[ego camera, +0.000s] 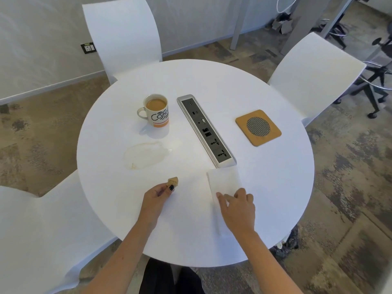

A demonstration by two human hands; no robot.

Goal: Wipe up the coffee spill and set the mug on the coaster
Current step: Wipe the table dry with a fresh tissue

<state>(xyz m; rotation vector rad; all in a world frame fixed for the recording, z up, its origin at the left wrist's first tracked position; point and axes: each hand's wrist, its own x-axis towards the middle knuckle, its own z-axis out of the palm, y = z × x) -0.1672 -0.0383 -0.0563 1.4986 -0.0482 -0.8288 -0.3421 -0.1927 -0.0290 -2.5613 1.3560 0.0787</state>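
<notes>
A cream mug full of milky coffee stands on the round white table, left of centre. In front of it lies a pale coffee spill. The square cork coaster sits at the right, beyond the socket strip. My left hand pinches a small brown-stained wad of tissue just above the table. My right hand rests with spread fingers on the near end of a clean white napkin that lies flat.
A grey socket strip runs diagonally across the table's middle, between mug and coaster. White chairs stand at the back, right and near left. Office chair bases stand on the floor at far right.
</notes>
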